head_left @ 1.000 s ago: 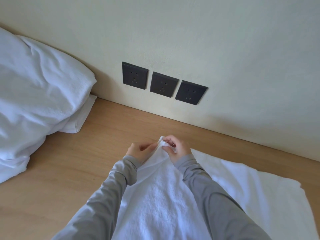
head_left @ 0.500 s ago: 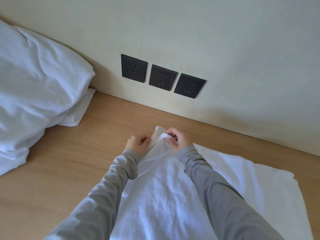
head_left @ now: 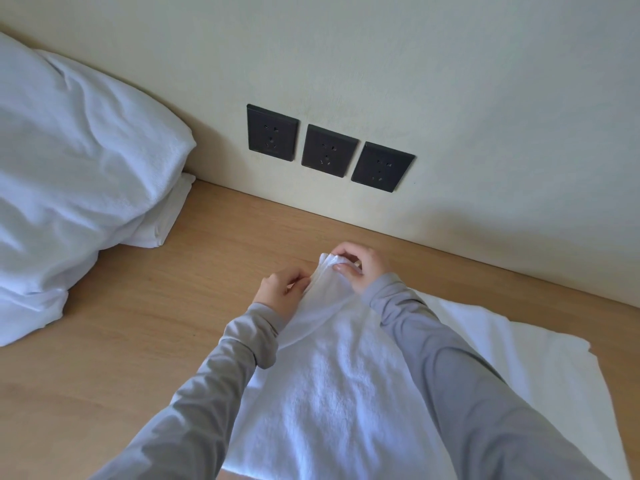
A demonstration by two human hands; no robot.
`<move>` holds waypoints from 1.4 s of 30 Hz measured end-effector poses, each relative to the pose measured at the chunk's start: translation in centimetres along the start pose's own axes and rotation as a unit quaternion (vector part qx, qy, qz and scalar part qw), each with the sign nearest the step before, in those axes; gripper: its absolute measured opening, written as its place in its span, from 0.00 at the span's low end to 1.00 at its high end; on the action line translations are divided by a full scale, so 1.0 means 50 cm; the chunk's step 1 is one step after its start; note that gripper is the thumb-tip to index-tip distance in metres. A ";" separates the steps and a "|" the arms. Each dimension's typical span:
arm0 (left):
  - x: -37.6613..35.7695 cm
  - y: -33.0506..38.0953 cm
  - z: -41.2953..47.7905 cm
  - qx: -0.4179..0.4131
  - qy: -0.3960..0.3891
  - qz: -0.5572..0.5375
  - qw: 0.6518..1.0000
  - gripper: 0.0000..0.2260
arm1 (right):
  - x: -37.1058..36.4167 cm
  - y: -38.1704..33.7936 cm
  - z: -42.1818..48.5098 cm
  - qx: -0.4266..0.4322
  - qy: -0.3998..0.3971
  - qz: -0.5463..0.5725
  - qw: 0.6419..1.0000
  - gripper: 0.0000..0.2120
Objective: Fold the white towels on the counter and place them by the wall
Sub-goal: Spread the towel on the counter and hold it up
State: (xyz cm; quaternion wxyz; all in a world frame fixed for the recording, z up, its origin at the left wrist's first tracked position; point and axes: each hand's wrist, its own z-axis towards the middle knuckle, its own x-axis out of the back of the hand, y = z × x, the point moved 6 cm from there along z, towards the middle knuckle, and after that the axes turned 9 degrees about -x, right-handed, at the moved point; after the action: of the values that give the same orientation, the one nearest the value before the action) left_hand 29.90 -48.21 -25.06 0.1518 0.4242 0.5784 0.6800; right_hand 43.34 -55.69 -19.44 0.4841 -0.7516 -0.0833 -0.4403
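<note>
A white towel (head_left: 332, 393) hangs between my arms, lifted off the wooden counter (head_left: 138, 323). My right hand (head_left: 360, 268) pinches its top corner, which is bunched in the fingers. My left hand (head_left: 280, 289) pinches the towel's edge just to the left of that corner. The two hands are close together, a little in front of the wall (head_left: 415, 81). Another part of white towel (head_left: 519, 362) lies flat on the counter to the right, behind my right sleeve.
A big heap of white linen (head_left: 76, 181) fills the counter's left side against the wall, with a folded white piece (head_left: 166, 220) under its right edge. Three black wall sockets (head_left: 329, 150) sit just above the counter behind my hands.
My left hand has slid slightly down the towel's edge, away from the corner that my right hand keeps holding. The view shifted a little.
</note>
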 end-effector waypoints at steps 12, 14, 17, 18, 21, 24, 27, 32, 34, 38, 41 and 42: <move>-0.004 0.009 -0.002 0.011 -0.052 -0.041 0.998 0.11 | -0.001 0.006 0.000 -0.044 -0.097 0.065 0.992 0.07; 0.010 0.017 -0.001 0.023 -0.060 -0.082 0.995 0.09 | 0.028 -0.002 0.003 -0.042 -0.035 0.095 0.994 0.08; 0.041 0.032 -0.015 0.006 -0.121 -0.078 0.990 0.04 | 0.108 -0.020 0.003 0.004 0.071 0.136 0.988 0.06; 0.053 0.030 -0.028 0.004 -0.141 -0.083 0.987 0.04 | 0.141 -0.024 0.000 0.019 0.094 0.150 0.984 0.06; 0.090 0.020 -0.088 0.010 -0.152 -0.106 0.983 0.20 | 0.235 -0.018 -0.018 0.051 0.146 0.179 0.972 0.09; 0.099 0.016 -0.144 -0.030 -0.124 -0.077 0.989 0.18 | 0.289 0.009 -0.043 0.045 0.170 0.187 0.966 0.13; 0.091 0.020 -0.167 -0.080 -0.112 0.013 0.990 0.12 | 0.315 0.039 -0.064 0.021 0.185 0.212 0.959 0.17; 0.094 0.033 -0.158 -0.117 -0.058 0.063 0.990 0.19 | 0.337 0.048 -0.082 0.018 0.190 0.228 0.955 0.17; 0.095 0.042 -0.155 -0.127 -0.039 0.070 0.989 0.19 | 0.342 0.052 -0.087 0.017 0.193 0.233 0.953 0.17; 0.086 0.066 -0.150 -0.175 -0.024 0.077 0.981 0.16 | 0.346 0.061 -0.093 0.014 0.203 0.232 0.951 0.17; 0.079 0.076 -0.153 -0.199 -0.033 0.092 0.975 0.11 | 0.345 0.065 -0.094 0.010 0.208 0.233 0.950 0.17; 0.080 0.075 -0.157 -0.199 -0.037 0.092 0.975 0.10 | 0.347 0.068 -0.095 0.009 0.209 0.233 0.950 0.17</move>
State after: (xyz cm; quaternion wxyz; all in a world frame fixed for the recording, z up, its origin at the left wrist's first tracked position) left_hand 22.71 -51.65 -19.80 0.1911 0.4624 0.3840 0.7761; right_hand 52.82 -66.48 -8.11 0.5862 -0.6367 0.1932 -0.4621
